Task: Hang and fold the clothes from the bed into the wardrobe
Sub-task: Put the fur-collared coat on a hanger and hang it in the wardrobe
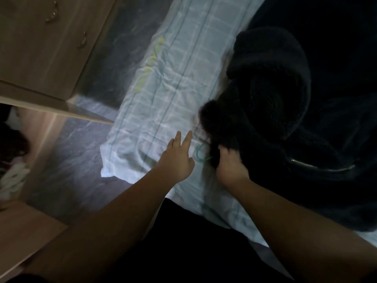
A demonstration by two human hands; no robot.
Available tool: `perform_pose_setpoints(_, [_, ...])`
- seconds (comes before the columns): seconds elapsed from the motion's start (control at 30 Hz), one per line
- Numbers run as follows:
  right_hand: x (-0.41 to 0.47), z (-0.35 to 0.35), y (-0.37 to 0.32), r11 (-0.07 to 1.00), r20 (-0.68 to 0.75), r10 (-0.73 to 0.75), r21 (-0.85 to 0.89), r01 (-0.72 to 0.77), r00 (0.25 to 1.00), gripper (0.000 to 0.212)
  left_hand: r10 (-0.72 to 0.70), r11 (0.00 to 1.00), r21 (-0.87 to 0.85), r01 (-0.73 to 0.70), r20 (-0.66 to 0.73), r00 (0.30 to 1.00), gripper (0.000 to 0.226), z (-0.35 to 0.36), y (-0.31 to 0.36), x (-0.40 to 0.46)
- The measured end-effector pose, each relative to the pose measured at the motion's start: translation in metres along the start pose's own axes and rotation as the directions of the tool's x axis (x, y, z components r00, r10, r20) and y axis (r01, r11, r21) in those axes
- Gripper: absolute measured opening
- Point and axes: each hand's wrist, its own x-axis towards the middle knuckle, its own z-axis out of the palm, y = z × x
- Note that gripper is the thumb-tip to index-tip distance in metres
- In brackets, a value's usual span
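1. Darkness is making the biggest risk: the black fleecy garment [265, 88] is lying at centre right of the frame on the pale checked bed sheet [163, 88], and its edges are blurring into the dark bedding behind it, so the person may be picking up a fold without knowing which part it is.
2. The right hand [230, 166] is clenching the garment's near edge at lower centre, fingers curled into the fabric. Since the bulk is lying beyond the hand, a lift from this one bunch is likely to leave the rest dragging or sliding toward the floor [81, 170].
3. The left hand [177, 158] is reaching with fingers spread, grasping nothing, just beside a thin green loop [201, 154] on the sheet; what that loop is cannot be told, and it could be snagging in the fleece.
4. The wardrobe [47, 48] is standing at upper left, with an open door or panel [61, 107] jutting toward the bed, so a swinging garment may be catching on it.
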Motion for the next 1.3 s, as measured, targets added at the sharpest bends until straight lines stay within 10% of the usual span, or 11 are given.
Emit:
perform_pose_setpoints(0.3, [0.009,-0.025,0.006,0.990,0.195,-0.125,0.094,0.108,0.973,0.053,0.046,0.999,-0.010,-0.045,0.064,0.997,0.080,0.002,0.012,0.004])
perform_pose_setpoints(0.63, [-0.054,-0.064,0.009,0.953,-0.115,-0.240,0.162,0.256,0.964,0.033,0.277,0.900,-0.346,-0.267,-0.021,0.961,0.067,-0.084,0.071,-0.011])
perform_pose_setpoints(0.97, [-0.137,-0.155,0.032,0.889,-0.378,-0.107,0.378,0.259,0.919,0.032,0.514,0.854,0.165,-0.494,-0.112,0.851,0.077,-0.125,0.158,-0.034])
perform_pose_setpoints(1.3, [-0.238,-0.266,0.161,0.564,-0.480,-0.119,0.688,0.457,0.869,0.038,0.698,0.681,-0.034,-0.732,-0.270,0.663,0.116,-0.117,0.275,-0.101])
